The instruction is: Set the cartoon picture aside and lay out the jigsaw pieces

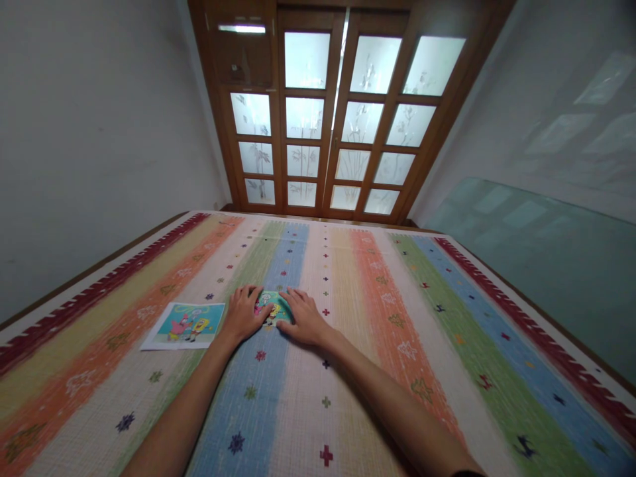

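Both my arms reach forward over a striped, multicoloured cloth (377, 344) that covers a large flat surface. My left hand (243, 314) and my right hand (304, 317) lie flat with fingers spread on either side of a small cartoon picture (272, 307), touching its edges and partly covering it. To the left of my left hand lies a larger printed cartoon sheet (185, 324) with a turquoise background, flat on the cloth and untouched.
Wooden doors with frosted glass panes (328, 112) stand beyond the far edge of the surface. Plain white walls rise on the left and right. A sheet of glass (546, 258) leans against the right wall.
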`<state>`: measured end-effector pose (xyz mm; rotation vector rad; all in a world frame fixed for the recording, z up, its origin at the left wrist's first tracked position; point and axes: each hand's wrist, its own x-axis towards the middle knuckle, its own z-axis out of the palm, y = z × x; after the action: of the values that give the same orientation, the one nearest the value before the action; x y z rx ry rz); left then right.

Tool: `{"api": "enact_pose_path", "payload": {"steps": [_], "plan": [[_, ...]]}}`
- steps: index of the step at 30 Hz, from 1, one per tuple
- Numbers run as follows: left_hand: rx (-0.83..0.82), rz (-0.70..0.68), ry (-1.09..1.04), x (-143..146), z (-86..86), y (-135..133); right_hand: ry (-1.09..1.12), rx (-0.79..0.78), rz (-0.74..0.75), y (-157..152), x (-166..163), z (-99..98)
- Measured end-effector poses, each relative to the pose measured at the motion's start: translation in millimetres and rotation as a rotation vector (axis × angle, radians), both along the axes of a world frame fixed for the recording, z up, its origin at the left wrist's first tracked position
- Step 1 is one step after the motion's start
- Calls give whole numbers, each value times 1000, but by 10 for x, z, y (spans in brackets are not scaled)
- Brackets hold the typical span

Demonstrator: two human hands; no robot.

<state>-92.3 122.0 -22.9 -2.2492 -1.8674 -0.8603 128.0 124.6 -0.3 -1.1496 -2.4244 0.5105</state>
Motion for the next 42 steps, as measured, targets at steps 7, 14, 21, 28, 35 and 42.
{"api": "enact_pose_path", "payload": {"steps": [7, 14, 21, 28, 35, 42], "plan": [[56, -22, -35, -16, 24, -1, 29, -31, -9, 163, -87, 53], [54, -105, -89, -17, 36, 4, 125, -60, -33, 340, -97, 50], [42, -118, -101, -31, 19, 13, 306, -69, -59, 318, -120, 15], [30, -126, -79, -27, 23, 12, 410, -90, -109, 293, -145, -87], [49, -116, -71, -9, 58, -17, 471, -125, -131, 326, -138, -97], [70, -102, -77, 13, 108, -58, 516, -158, -108, 338, -108, -131]]}}
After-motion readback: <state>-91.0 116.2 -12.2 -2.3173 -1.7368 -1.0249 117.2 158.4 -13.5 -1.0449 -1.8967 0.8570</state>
